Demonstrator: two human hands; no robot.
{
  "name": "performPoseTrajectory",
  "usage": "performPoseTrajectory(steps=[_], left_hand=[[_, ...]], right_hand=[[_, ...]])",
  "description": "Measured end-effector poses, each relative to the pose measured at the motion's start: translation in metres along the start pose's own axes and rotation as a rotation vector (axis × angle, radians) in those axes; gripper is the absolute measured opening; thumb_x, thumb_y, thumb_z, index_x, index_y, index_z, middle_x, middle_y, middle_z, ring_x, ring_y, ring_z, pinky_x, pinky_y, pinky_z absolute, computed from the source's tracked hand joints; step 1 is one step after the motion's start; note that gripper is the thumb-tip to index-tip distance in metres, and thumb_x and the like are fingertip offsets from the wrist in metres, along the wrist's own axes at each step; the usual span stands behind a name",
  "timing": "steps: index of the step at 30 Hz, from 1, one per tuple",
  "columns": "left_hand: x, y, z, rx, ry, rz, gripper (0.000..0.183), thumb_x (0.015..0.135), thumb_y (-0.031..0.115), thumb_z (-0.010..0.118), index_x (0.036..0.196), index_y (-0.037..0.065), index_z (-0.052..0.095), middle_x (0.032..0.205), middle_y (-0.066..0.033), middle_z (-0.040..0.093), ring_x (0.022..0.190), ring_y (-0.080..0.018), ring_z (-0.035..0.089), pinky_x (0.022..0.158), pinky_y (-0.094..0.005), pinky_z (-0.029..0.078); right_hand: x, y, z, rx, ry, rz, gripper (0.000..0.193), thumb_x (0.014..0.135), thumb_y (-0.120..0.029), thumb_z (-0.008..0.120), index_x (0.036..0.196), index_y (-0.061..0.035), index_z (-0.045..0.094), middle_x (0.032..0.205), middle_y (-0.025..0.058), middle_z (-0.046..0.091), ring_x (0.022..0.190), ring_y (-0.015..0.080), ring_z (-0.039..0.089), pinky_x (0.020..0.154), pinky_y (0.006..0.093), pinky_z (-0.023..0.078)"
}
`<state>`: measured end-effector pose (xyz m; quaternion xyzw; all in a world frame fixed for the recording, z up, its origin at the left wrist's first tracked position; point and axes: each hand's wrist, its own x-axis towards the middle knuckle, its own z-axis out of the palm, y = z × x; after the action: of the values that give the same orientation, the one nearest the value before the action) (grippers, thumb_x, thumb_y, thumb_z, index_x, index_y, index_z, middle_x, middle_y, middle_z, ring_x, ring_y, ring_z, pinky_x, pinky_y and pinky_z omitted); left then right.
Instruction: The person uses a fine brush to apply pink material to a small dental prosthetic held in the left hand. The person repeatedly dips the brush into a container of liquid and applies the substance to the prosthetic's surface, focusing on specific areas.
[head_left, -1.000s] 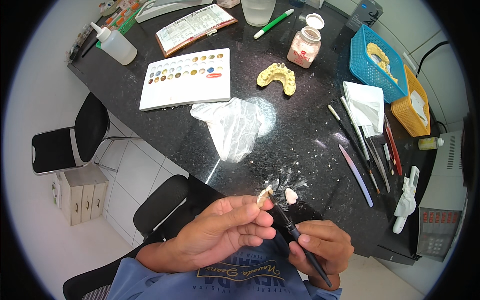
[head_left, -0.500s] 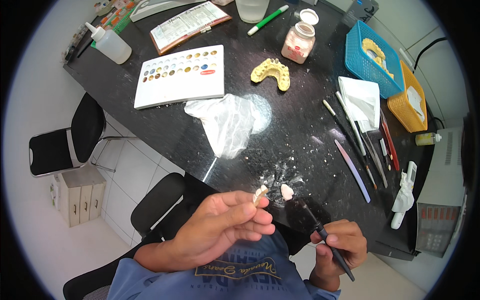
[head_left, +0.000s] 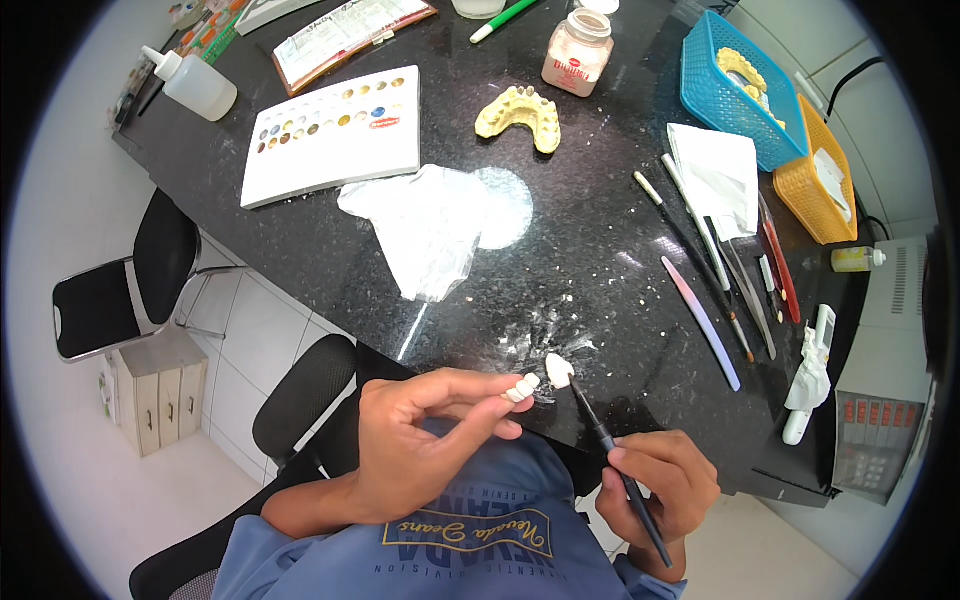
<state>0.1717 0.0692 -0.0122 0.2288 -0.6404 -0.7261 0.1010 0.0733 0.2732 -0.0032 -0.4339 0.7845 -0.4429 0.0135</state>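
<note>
Two hands work at the near edge of the black bench (head_left: 600,230). Largest things first: a white colour palette (head_left: 330,135) sits at ten o'clock, a crumpled plastic sheet (head_left: 425,235) at eleven, a blue basket (head_left: 745,85) at one o'clock, a yellow tooth cast (head_left: 520,112) at twelve. The left hand (head_left: 425,445) pinches a small white tooth piece (head_left: 521,389) in a narrow fingertip grip, much as it did a moment ago. The right hand (head_left: 655,490) has slid back down the dark brush (head_left: 605,440), pen-style hold, and its white-loaded tip now sits just beside the piece at three o'clock, nearly touching.
</note>
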Motion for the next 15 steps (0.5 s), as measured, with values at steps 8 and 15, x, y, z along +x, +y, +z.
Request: performPoseTrajectory(steps=[8,15], left_hand=[[0.003,0.0,-0.002,0.059,-0.025,0.018,0.015,0.087,-0.011,0.062,0.101,-0.011,0.067,0.091,-0.022,0.071,0.087,-0.0283,0.073,0.07,-0.0311,0.064],[0.004,0.004,-0.003,0.07,-0.046,-0.015,0.014,0.087,-0.011,0.062,0.101,-0.011,0.066,0.093,-0.0221,0.071,0.088,-0.0278,0.072,0.069,-0.0318,0.064]], right_hand=[[-0.007,-0.002,0.008,0.128,0.195,0.109,0.017,0.081,-0.016,0.074,0.09,-0.0034,0.068,0.081,0.0138,0.067,0.064,0.02,0.064,0.055,0.0282,0.05],[0.0,-0.007,-0.015,0.071,-0.117,0.112,0.027,0.071,0.007,0.072,0.097,0.0014,0.068,0.091,0.0162,0.067,0.074,0.0232,0.069,0.062,0.0294,0.056]])
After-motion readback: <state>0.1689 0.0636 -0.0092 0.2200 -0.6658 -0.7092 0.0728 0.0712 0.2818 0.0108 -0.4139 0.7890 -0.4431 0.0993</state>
